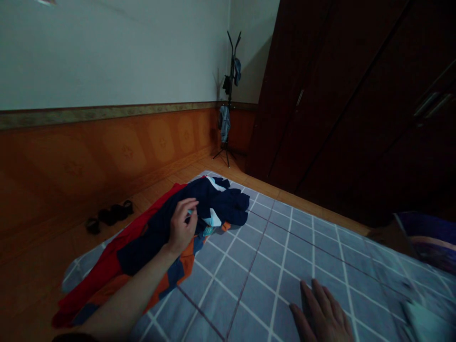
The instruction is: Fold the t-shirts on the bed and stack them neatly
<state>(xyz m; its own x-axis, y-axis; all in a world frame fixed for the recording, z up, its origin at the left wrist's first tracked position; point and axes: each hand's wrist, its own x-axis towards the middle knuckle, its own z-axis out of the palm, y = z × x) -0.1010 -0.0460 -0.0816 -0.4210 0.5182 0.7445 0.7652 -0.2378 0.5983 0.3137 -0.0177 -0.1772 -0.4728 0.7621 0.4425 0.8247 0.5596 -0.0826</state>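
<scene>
Clothes (142, 247) partly behind left hand (182, 228); right hand (325, 316) cropped.

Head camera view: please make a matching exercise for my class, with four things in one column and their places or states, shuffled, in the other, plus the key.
Things
1. Coat rack
2. Left hand
3. Right hand
4. Red garment

Places or states
A. Open, at the checked bedcover
B. Partly covered by the navy garment
C. Over the navy garment, fingers curled
D. Standing on the floor

Right pairs: 1-D, 2-C, 3-A, 4-B
</scene>
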